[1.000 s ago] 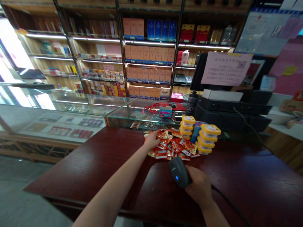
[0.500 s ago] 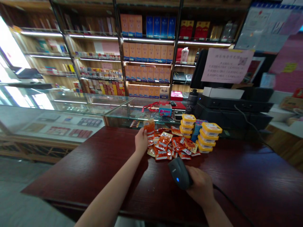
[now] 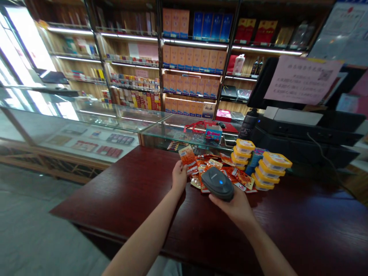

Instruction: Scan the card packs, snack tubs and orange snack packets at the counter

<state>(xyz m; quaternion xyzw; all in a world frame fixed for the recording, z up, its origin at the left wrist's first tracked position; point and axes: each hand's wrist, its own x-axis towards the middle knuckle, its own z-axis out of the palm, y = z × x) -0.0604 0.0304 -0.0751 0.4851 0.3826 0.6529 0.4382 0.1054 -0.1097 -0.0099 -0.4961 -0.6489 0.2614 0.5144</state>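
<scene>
My left hand (image 3: 179, 177) pinches an orange snack packet (image 3: 188, 156) by its lower edge, holding it upright at the left of the pile. In my right hand (image 3: 236, 205) is a dark handheld barcode scanner (image 3: 216, 181) with a lit blue light, its front end toward the packets. A heap of orange and red snack packets (image 3: 241, 177) lies on the dark wooden counter, partly hidden behind the scanner. Two stacks of yellow-lidded tubs, a left stack (image 3: 241, 156) and a right stack (image 3: 268, 175), stand beside the heap with blue packages (image 3: 254, 161) between them.
Behind the dark red counter (image 3: 138, 191) runs a glass display case (image 3: 120, 122). A small blue and pink box (image 3: 214, 132) sits on its glass. A monitor with a pink paper sign (image 3: 301, 80) and black equipment (image 3: 304, 134) stand at right. Shelves of boxes (image 3: 195, 59) line the wall.
The scanner in my right hand has risen and moved forward over the packets, turning toward the left. The packet in my left hand has tilted. The whole view has shifted left.
</scene>
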